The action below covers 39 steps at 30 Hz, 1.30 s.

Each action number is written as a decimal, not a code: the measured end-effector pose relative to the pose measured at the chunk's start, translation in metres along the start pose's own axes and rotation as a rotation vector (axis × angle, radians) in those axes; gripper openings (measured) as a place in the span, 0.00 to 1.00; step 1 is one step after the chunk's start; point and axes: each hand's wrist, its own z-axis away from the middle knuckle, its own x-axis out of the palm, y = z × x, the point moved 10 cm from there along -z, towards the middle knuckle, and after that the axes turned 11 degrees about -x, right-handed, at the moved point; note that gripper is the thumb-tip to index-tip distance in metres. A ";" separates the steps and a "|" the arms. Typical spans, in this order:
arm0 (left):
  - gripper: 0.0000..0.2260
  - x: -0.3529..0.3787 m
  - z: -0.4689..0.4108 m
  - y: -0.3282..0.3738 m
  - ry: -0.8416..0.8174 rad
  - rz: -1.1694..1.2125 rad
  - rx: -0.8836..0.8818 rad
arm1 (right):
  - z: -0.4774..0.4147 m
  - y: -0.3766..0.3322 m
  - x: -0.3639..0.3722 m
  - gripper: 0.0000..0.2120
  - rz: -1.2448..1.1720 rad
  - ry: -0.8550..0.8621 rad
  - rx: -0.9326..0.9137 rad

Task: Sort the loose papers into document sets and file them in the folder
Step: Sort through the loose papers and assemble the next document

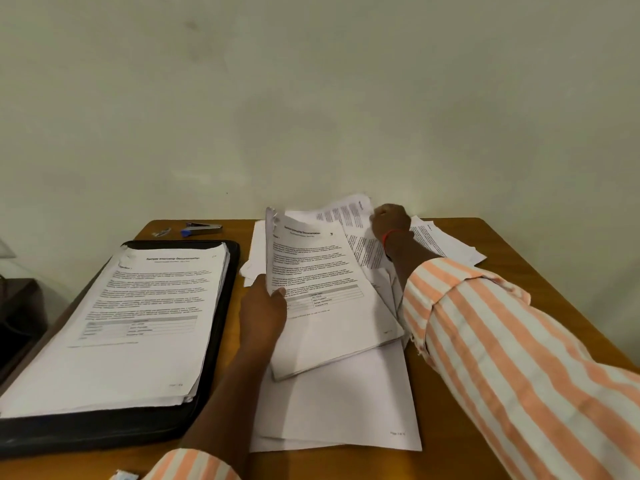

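**Both hands on papers beside the open folder**

The left hand point(264, 308) gripped the left edge of a bundle of printed pages point(325, 306), thumb on the top page. That edge was lifted and curled upward, while the rest of the bundle lay slanted over loose papers point(334, 410) spread on the wooden table point(446, 427).

The right hand point(389, 221) was stretched to the far side of the table, close to the wall point(311, 98). Its fingers were curled around the edge of a raised sheet point(349, 211) on top of a messy heap there. The two hands were well apart, and a striped sleeve point(502, 341) crossed the near right corner.

To the left lay a black folder point(223, 306), open, with a thick stack point(138, 306) of printed pages resting inside it. Behind the folder, near the wall, sat a stapler point(202, 229) with a blue end.
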 end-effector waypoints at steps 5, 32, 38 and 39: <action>0.10 0.002 0.000 0.000 -0.022 0.060 0.008 | 0.001 -0.069 -0.074 0.11 -0.163 0.356 -0.257; 0.15 0.023 0.036 0.042 -0.472 0.363 0.062 | 0.112 -0.052 -0.023 0.07 0.206 -0.355 -0.694; 0.17 0.025 0.038 0.041 -0.390 0.234 0.165 | 0.137 -0.089 -0.039 0.08 0.264 0.056 -0.792; 0.17 0.022 0.036 0.039 -0.371 0.245 0.163 | 0.149 -0.086 -0.053 0.09 0.262 0.172 -0.752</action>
